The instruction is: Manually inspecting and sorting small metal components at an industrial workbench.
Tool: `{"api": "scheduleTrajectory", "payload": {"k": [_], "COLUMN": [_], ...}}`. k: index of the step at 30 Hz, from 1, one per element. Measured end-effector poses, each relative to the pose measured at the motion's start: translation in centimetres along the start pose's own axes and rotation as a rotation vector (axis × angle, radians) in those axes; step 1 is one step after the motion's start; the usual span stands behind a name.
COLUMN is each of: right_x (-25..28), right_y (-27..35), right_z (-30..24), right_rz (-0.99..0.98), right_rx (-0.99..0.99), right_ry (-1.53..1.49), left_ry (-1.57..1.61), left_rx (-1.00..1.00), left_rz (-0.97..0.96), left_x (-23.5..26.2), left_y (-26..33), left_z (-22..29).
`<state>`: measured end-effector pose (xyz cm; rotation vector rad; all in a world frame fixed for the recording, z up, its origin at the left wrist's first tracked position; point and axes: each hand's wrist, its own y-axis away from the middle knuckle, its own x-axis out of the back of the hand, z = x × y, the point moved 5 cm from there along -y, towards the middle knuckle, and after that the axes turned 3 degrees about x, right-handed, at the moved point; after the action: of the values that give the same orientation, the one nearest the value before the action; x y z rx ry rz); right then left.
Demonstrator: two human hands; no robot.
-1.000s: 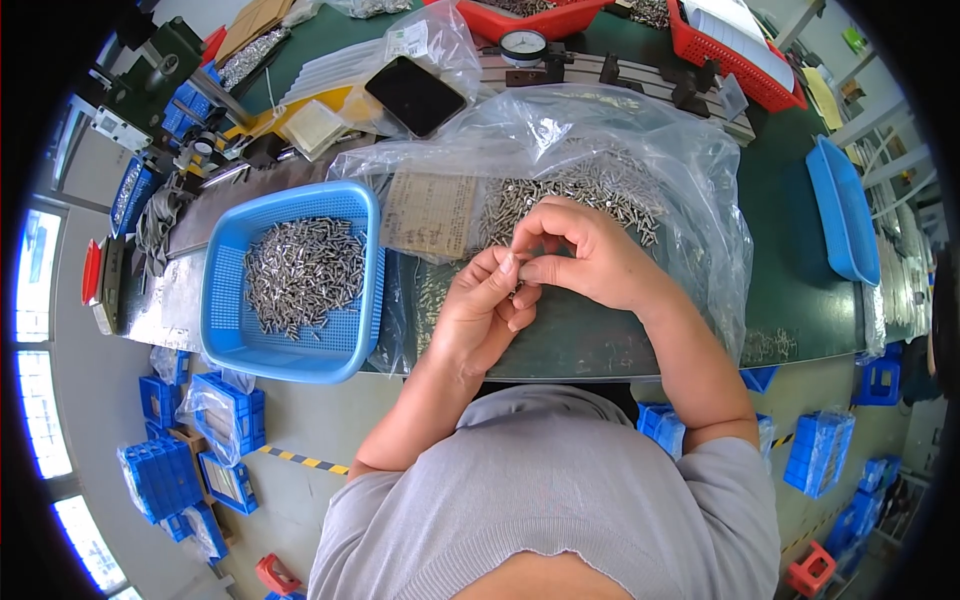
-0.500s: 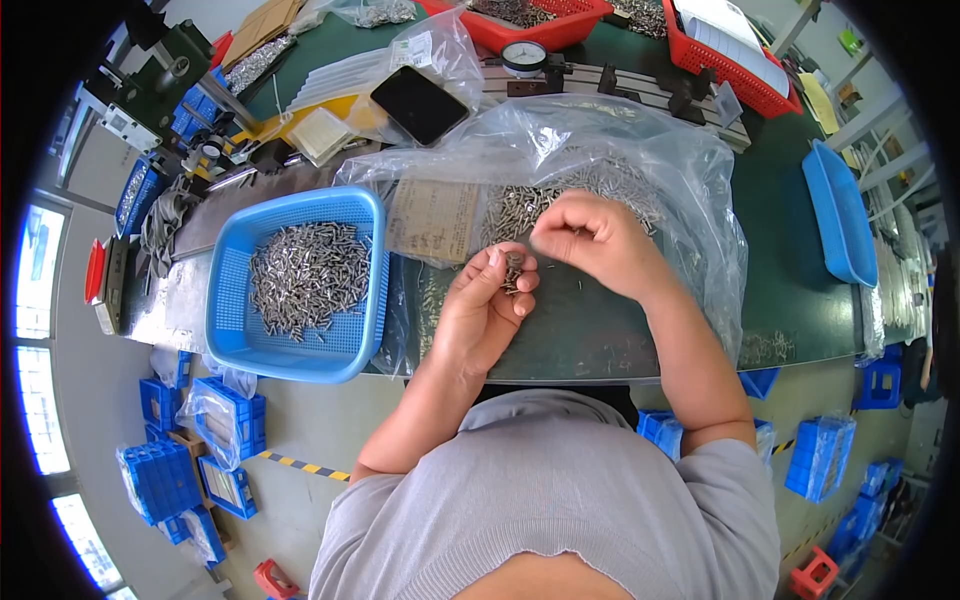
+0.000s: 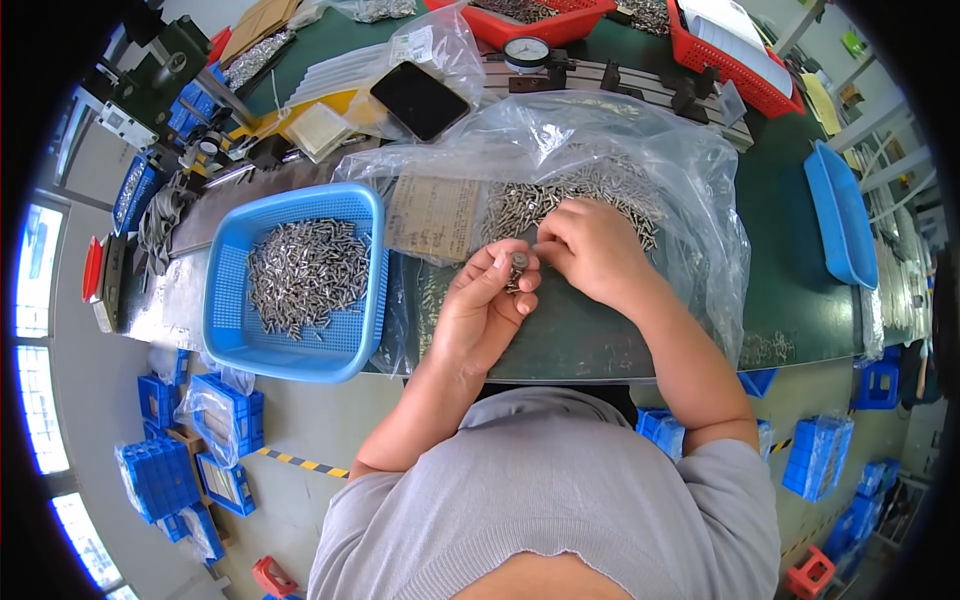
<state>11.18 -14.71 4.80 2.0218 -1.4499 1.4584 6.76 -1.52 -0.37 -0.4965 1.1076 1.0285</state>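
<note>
1. The left hand (image 3: 487, 305) sits near the middle of the view, palm up and fingers curled, pinching a small metal pin (image 3: 518, 262) between thumb and fingertips — it is closed narrowly on that piece, with perhaps a few more cupped below it, though I cannot tell how many.

2. The right hand (image 3: 590, 250) lies at about 2 o'clock from the left, touching it, fingers bent down and closed toward the same pin; whether it grips the pin too or only steadies it is hidden by the knuckles.

3. Just behind both hands, at 12 o'clock, a loose heap of metal pins (image 3: 560, 195) lies in an open clear plastic bag (image 3: 690, 180) spread over the green table (image 3: 790, 270).

4. At 9 o'clock from the hands stands a blue mesh basket (image 3: 225, 320) with a pile of like pins in it, well apart from the fingers; a brownish paper slip (image 3: 432, 215) lies between basket and heap.

5. Risks, as I judge them:
 - The pin is small and smooth — a light pinch could let it slip and fall among the heap, where it would be lost among the others.
 - Any pieces cupped in the left palm could spill if the hand tilts.
 - The basket's near edge overhangs the table edge; a nudge from the left forearm could tip it.
</note>
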Motion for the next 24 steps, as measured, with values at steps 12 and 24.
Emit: {"api": "scheduleTrajectory", "payload": {"k": [12, 24], "right_x": [-1.0, -0.9], "right_y": [0.4, 0.1], "right_z": [-0.4, -1.1], "right_rz": [-0.148, -0.156], "right_rx": [-0.334, -0.224], "right_ry": [-1.234, -1.015], "left_ry": [-0.007, -0.037], "left_rx": [0.002, 0.028], "left_rz": [0.026, 0.020], "left_x": [0.2, 0.3], "left_y": [0.1, 0.2], "left_z": [-0.2, -0.2]}}
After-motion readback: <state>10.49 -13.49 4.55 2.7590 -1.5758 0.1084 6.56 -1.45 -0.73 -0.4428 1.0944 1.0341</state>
